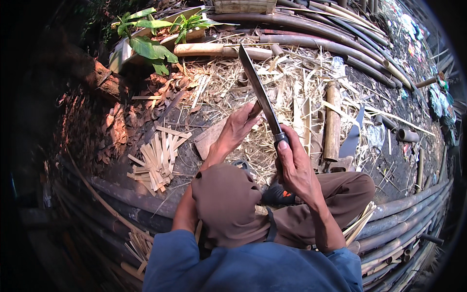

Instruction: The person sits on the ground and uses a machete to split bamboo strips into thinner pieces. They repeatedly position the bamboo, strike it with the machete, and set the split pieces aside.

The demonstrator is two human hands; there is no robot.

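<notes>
Shirt [253,270], knife [258,90] in right hand [296,164]

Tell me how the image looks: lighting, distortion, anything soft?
Head view: sunlight brightens the pale shavings while the far left sinks into deep shadow; same head view: the knife in the right hand looks dark but clearly outlined; head view again: bamboo poles look bowed toward the blackened rim, and plastic-like scraps at far right look too soft to make out.
</notes>
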